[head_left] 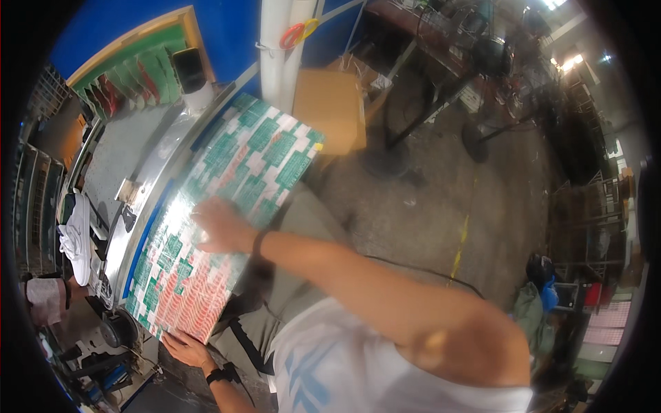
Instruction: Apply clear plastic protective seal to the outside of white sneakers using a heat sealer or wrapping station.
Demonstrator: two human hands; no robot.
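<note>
A big printed sheet, patterned in green, red and white blocks and glossy with glare, lies slanted on the counter, running from about 1 o'clock down to 7 o'clock in the view. Its lower right side juts past the counter over the person's lap.

The right hand lies flat on top of the sheet near its middle, palm down, fingers spread apart and pointing toward 10 o'clock; it presses on the sheet and clamps nothing. A dark band sits at that wrist, and the bare forearm crosses the picture from 4 o'clock.

The left hand is at the sheet's bottom corner, at about 7 o'clock from the right hand. Its fingers are stretched out and a little apart, touching the sheet's edge; whether any curl under the edge cannot be told. A black watch sits on that wrist.

At 11 o'clock of the sheet a black and white roll-like thing stands upright on the counter. A cardboard box sits just beyond the sheet's top right corner, at 1 o'clock. Red and yellow loops hang on a white post at 12 o'clock. At 9 o'clock, well apart from the sheet, lies white cloth. A concrete floor with a yellow line fills the 3 o'clock side.
</note>
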